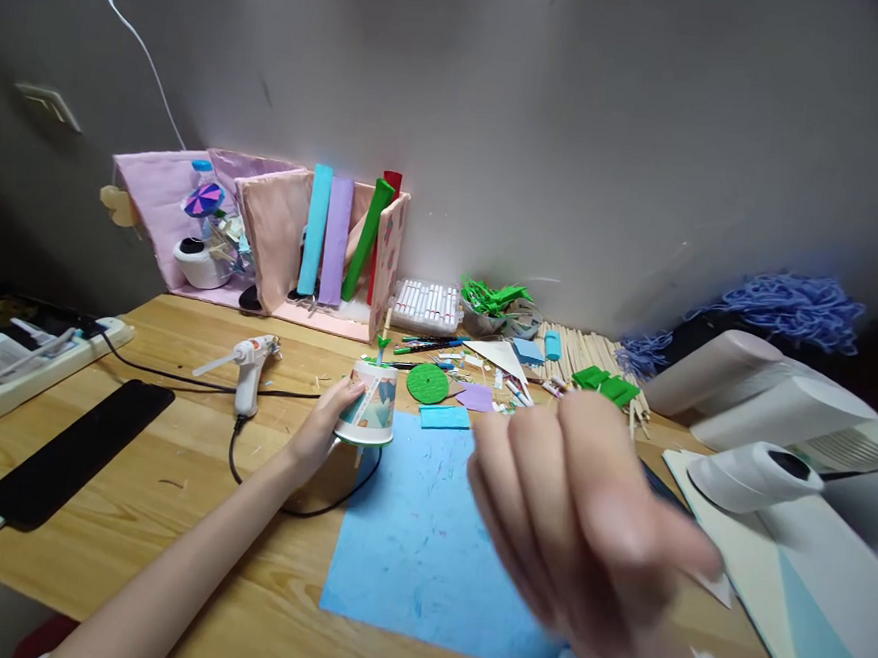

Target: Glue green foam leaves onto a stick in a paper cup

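Note:
My left hand [327,423] is closed on a printed paper cup [376,405] turned upside down, gripping it by its left side. A small green paper sprout [382,348] stands on top of the cup. My right hand [576,519] is raised close to the camera, partly blurred, over the right side of a blue sheet [425,529]. Its fingers are curled in, and whatever they may hold is hidden. Just behind the cup lies a green corrugated disc [427,382], beside a folded blue paper strip [445,417].
A hot glue gun [252,371] with its cable stands left of the cup, near a black phone [74,452] and a power strip [45,372]. Rolled crepe paper [336,242], markers [426,304] and wooden sticks [588,344] line the back. White rolls [755,476] lie at right.

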Tool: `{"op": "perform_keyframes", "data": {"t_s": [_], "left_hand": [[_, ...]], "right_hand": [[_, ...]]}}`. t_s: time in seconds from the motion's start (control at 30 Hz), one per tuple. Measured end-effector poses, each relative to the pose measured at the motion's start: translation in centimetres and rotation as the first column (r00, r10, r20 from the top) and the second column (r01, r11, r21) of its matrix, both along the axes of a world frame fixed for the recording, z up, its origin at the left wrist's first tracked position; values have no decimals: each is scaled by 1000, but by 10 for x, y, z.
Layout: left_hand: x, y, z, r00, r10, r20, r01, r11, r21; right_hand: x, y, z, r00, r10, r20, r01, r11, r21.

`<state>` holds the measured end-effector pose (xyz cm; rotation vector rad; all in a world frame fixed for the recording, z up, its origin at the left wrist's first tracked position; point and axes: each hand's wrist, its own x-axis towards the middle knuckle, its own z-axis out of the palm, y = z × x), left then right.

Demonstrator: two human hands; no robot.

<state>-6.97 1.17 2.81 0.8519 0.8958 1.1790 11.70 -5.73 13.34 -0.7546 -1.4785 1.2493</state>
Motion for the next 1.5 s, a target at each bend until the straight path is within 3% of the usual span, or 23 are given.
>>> {"op": "perform_keyframes", "data": {"t_s": [0.1, 0.2, 0.27, 0.3, 0.43, 0.57, 0.77, 1.0, 1.1, 1.23, 1.43, 1.5], "left_hand": [[-4, 2, -10, 982, 190, -23, -188, 981, 51], [-10, 5, -14, 951, 309, 11, -309, 949, 62], [-14, 5, -13, 942, 334, 42, -336, 939, 78], [-16, 5, -12, 937, 344, 52, -348, 933, 88], [-18, 4, -12, 923, 384, 25, -384, 917, 106], [-16, 5, -16, 926, 371, -74, -360, 924, 127], [-16, 9, -22, 890, 438, -127, -419, 895, 154], [-18, 10, -26, 885, 441, -149, -420, 895, 149], [-18, 10, -28, 894, 423, -145, -407, 904, 130], [-15, 7, -28, 913, 370, -173, -354, 928, 115], [-9, 0, -24, 920, 309, -240, -279, 948, 151], [-10, 0, -23, 919, 305, -249, -275, 950, 147]], "right_hand": [[-5, 58, 1, 950, -153, -273, 185, 978, 96], [-6, 111, -34, 934, -305, -186, 335, 928, 161], [-11, 138, -67, 950, -264, 169, 228, 952, 205], [-16, 147, -85, 892, -232, 389, 142, 959, 247], [-37, 157, -140, 786, -200, 585, 19, 954, 301], [-48, 151, -163, 709, -204, 675, -73, 931, 358], [-53, 151, -169, 684, -212, 698, -93, 924, 371], [-48, 152, -164, 804, -158, 573, 40, 976, 214], [-42, 158, -156, 884, -79, 460, 71, 997, 35], [-32, 162, -135, 964, 28, 263, 17, 985, -170], [-16, 159, -106, 994, 63, 91, -35, 959, -281], [-13, 160, -103, 989, 65, 131, -30, 966, -257]]}}
